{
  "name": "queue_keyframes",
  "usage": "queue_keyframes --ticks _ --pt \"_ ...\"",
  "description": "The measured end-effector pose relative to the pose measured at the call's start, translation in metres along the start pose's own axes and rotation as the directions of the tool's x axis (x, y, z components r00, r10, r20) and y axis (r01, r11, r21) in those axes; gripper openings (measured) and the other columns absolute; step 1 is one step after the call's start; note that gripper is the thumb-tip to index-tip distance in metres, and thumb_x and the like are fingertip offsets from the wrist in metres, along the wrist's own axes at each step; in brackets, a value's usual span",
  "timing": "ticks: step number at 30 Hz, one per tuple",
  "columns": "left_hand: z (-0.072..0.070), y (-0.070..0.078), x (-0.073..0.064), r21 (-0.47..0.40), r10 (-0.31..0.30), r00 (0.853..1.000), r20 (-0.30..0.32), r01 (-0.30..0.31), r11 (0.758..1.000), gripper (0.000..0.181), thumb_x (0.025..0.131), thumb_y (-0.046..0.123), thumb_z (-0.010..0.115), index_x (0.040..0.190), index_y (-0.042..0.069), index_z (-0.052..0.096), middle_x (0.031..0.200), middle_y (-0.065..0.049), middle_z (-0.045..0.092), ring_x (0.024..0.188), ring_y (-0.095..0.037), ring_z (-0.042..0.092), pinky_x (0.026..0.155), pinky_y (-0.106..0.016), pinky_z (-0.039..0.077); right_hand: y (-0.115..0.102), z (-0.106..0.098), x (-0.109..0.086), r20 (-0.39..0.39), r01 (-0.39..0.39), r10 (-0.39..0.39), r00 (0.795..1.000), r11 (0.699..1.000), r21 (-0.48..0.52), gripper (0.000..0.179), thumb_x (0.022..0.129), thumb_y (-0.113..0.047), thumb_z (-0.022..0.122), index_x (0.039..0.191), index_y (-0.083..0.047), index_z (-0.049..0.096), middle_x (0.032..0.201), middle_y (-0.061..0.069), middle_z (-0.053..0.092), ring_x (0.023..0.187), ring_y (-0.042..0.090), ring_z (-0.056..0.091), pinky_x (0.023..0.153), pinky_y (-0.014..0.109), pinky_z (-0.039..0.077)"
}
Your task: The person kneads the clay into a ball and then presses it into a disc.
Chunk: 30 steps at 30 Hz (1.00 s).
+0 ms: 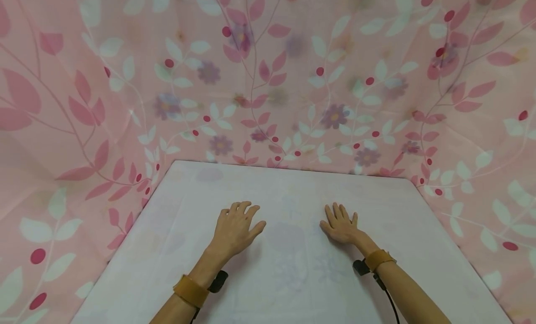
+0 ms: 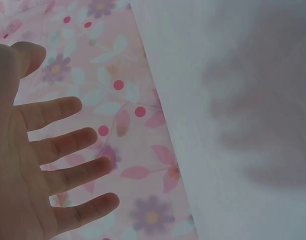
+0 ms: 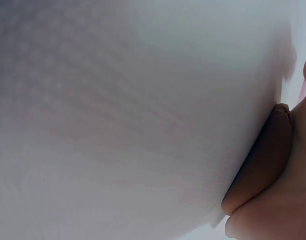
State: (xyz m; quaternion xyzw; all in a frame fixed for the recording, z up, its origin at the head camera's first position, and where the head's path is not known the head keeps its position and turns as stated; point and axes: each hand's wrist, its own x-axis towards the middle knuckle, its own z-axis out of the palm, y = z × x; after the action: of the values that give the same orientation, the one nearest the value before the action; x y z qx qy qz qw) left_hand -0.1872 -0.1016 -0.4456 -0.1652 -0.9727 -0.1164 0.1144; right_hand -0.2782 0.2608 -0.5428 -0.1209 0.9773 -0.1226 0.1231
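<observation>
Over the left half of a white-covered table [image 1: 289, 277] is my left hand [image 1: 236, 228], palm down with the fingers spread and slightly bent. The left wrist view shows its bare palm [image 2: 23, 170] and a blurred hand shadow on the white cover. Farther right, my right hand [image 1: 341, 225] lies palm down against the cover, fingers straight and fanned. Seen from the right wrist, part of that hand [image 3: 283, 212] sits at the right edge, right at the white surface, with its fingertips hidden. Neither hand holds anything.
Pink curtains [image 1: 255, 87] printed with leaves and flowers hang behind the table and along both sides. Each wrist wears a tan strap, the left strap [image 1: 190, 291] and the right strap [image 1: 378, 260], with a small black camera. A black cable [image 1: 391, 298] runs down the right forearm.
</observation>
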Motion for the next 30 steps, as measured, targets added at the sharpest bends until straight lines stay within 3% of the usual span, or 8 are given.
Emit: queue_keyframes --ticks 12,21,30 --pt "-0.0001 -0.002 -0.0015 0.011 -0.007 1.0 0.005 0.007 1.0 0.053 0.099 0.053 0.048 0.136 0.018 0.058 0.138 -0.01 0.055 0.128 -0.031 0.049 0.097 -0.053 0.045 -0.0029 0.0014 -0.005 -0.03 0.011 -0.012 0.999 1.0 -0.009 0.08 0.101 -0.063 0.024 0.159 -0.01 0.013 0.164 0.024 0.004 0.148 0.05 -0.003 0.106 0.075 -0.013" --pt "-0.0008 -0.0047 -0.001 0.016 -0.002 1.0 -0.011 0.002 1.0 0.052 0.099 0.053 0.048 0.135 0.017 0.059 0.137 -0.01 0.056 0.127 -0.031 0.05 0.095 -0.052 0.046 -0.0063 -0.0025 -0.0046 -0.045 0.017 -0.017 0.999 1.0 -0.001 0.075 0.102 -0.055 0.032 0.158 -0.006 0.017 0.163 0.025 0.007 0.147 0.05 -0.001 0.104 0.076 -0.013" --pt "-0.0025 -0.0059 -0.002 0.009 -0.003 1.0 -0.009 0.003 1.0 0.052 0.099 0.052 0.049 0.135 0.017 0.059 0.137 -0.01 0.056 0.127 -0.032 0.05 0.095 -0.053 0.047 -0.0045 -0.0022 -0.0026 -0.021 0.007 -0.008 1.0 1.0 -0.012 0.078 0.102 -0.058 0.03 0.159 -0.007 0.015 0.163 0.025 0.006 0.147 0.051 -0.002 0.104 0.076 -0.013"
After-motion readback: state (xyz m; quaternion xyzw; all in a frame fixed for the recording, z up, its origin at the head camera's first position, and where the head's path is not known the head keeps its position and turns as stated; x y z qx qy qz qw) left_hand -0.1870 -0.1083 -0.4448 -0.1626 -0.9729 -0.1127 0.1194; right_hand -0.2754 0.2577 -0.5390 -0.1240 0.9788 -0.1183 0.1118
